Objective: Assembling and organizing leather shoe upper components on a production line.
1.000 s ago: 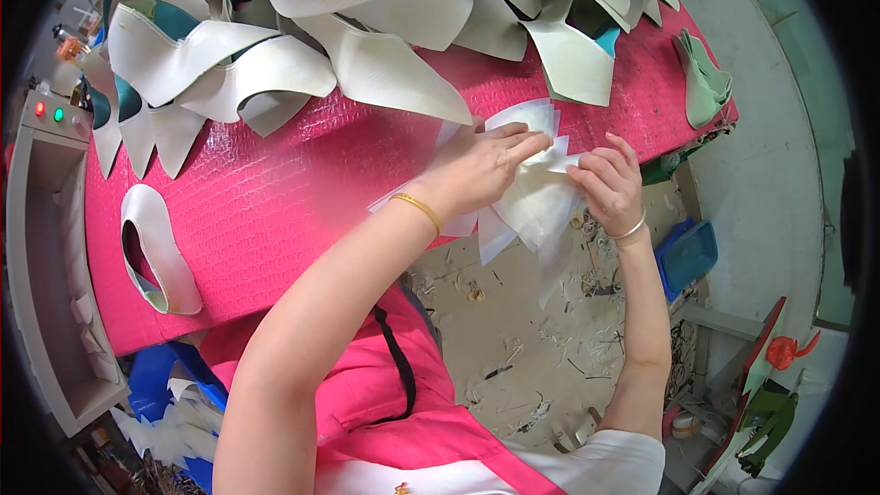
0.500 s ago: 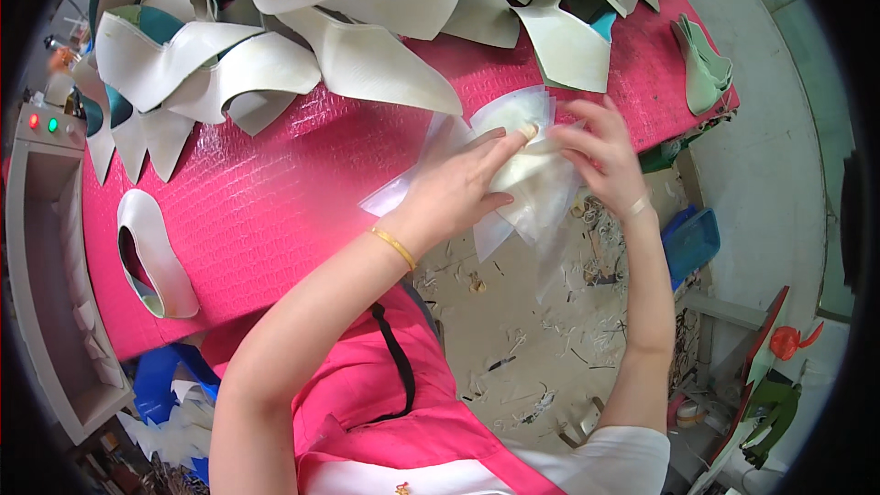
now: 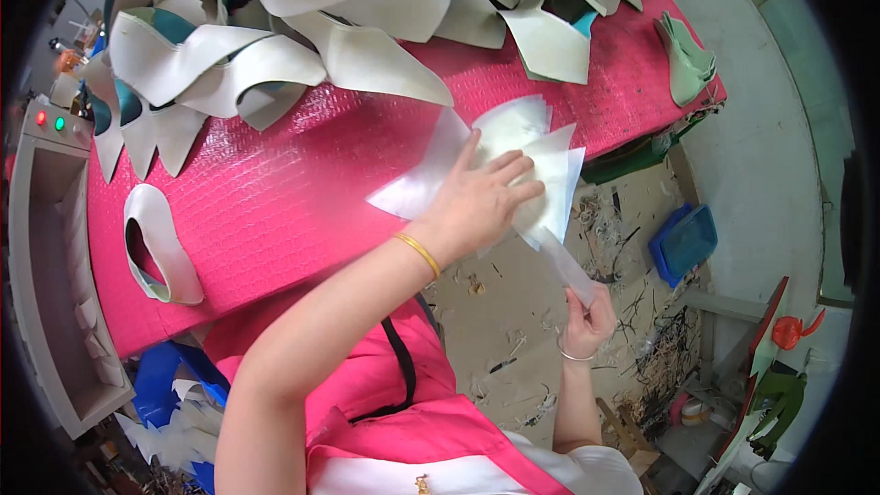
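My left hand [image 3: 486, 197] lies with its fingers spread on a stack of thin pale cut pieces [image 3: 518, 124] at the near edge of the pink table. Lower right, over the floor, my right hand [image 3: 588, 316] pinches the end of a translucent film strip [image 3: 563, 261]. That strip runs down from the stack, stretched between it and my fingers. Another translucent sheet [image 3: 412, 174] spreads out to the left, partly under my left hand. How the layers join beneath my palm is hidden.
Many white shoe uppers [image 3: 385, 60] with teal lining are heaped along the far side of the pink table [image 3: 266, 192]. A single upper [image 3: 160, 243] lies at left. Folded pale green pieces [image 3: 686, 62] sit at the right corner; blue bins [image 3: 686, 243] stand below on the littered floor.
My right hand has moved down and toward me from the stack, drawing the film strip out with it. My left hand has shifted slightly and now lies flatter on the pieces.
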Available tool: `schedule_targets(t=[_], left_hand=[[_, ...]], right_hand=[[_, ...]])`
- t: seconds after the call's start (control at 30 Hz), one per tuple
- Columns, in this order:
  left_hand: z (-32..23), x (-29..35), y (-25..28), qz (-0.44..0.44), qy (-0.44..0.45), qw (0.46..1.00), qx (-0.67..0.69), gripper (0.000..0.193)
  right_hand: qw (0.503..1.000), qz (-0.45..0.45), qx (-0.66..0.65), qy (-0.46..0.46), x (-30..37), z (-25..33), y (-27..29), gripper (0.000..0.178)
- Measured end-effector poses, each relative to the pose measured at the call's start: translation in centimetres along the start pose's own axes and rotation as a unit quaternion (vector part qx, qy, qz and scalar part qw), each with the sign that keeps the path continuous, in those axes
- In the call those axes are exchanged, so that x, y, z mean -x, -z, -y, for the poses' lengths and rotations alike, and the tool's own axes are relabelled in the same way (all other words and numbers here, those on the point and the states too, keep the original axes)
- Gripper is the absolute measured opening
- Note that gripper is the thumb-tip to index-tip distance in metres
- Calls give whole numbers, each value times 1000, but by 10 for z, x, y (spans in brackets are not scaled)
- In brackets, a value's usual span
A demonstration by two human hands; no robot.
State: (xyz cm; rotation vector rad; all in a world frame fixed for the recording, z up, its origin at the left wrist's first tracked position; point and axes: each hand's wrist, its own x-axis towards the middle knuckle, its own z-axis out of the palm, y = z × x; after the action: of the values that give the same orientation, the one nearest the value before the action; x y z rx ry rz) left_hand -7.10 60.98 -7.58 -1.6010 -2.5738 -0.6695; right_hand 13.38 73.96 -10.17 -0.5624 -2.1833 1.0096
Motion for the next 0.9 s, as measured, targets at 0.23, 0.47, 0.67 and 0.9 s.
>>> schedule_targets(t=[0.23, 0.47, 0.67, 0.9], left_hand=[[-4, 3, -17, -16, -9, 1000, -14, 37], [25, 13, -1, -74, 68, 983, 152, 36], [9, 121, 153, 60, 129, 881, 451, 27], [169, 373, 247, -461, 579, 672, 5, 36]], right_hand=[[975, -14, 133, 177, -2, 30, 6, 8], [990, 5, -59, 128, 1, 71, 52, 14], [924, 252, -255, -136, -21, 147, -59, 17], [711, 588, -350, -162, -45, 209, -240, 18]])
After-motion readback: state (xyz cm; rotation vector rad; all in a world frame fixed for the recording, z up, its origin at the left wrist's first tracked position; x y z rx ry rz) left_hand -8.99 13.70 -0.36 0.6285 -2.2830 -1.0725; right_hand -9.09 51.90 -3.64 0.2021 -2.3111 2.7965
